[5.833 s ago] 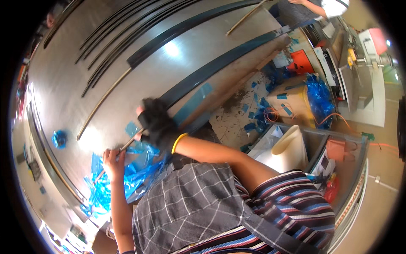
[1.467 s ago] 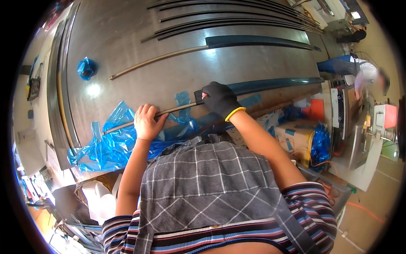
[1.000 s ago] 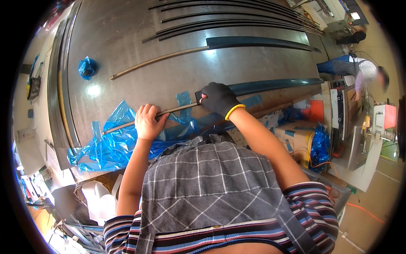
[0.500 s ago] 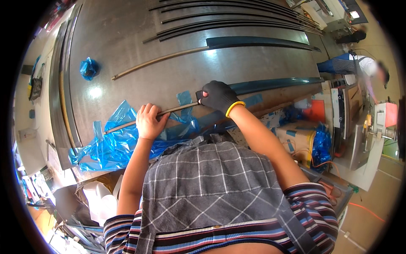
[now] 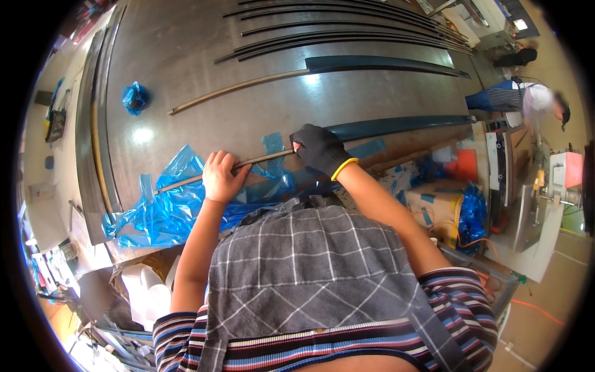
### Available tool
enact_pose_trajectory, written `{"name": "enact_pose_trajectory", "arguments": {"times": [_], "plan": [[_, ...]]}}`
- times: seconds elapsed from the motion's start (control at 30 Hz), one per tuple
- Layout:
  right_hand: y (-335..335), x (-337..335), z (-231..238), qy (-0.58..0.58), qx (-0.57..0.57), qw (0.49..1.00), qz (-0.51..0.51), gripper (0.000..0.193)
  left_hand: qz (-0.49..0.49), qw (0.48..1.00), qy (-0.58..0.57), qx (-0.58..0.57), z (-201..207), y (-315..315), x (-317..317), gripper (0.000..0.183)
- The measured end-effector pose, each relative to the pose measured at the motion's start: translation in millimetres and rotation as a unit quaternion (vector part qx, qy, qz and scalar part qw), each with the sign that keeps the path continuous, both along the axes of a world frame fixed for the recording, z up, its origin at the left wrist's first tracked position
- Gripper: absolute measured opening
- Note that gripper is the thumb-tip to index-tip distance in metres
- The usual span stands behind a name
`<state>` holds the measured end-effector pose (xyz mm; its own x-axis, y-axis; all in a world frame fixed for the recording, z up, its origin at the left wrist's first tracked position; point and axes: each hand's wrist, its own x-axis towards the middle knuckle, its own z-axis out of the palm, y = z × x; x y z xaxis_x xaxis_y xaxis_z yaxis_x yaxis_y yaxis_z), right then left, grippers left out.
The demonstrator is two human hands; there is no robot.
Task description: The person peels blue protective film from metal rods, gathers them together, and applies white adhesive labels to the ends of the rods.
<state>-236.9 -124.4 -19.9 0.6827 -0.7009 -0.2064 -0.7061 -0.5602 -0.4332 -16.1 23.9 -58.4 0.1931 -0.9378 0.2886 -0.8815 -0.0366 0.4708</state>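
Observation:
A long thin metal strip (image 5: 268,157) lies along the near edge of the worktable, its right part covered by dark blue film (image 5: 396,127). My bare left hand (image 5: 223,177) holds the strip down, fingers over its far side and the thumb on the near side. In a black glove with a yellow cuff, my right hand (image 5: 320,150) is closed on the strip where the film begins. Its fingertips are partly hidden. Crumpled blue plastic film (image 5: 173,214) lies under and around the strip's left end.
A second strip (image 5: 242,88), partly covered in dark film, lies farther back on the metal worktable (image 5: 186,37). Beyond it are several dark bars (image 5: 334,37). A blue-wrapped roll (image 5: 134,98) stands at left. A cardboard box (image 5: 431,204) sits at the near right; another person (image 5: 514,99) stands beyond.
My right hand has shifted slightly toward me along the film's end. My left hand stays in place on the strip. The whole view has moved a little.

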Motion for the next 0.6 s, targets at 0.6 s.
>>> {"name": "enact_pose_trajectory", "arguments": {"times": [0.6], "plan": [[26,-226,297,-0.041,-0.798,0.509,-0.321,0.018,-0.016,0.99,-0.136,0.044,42,35,42,0.022]]}}
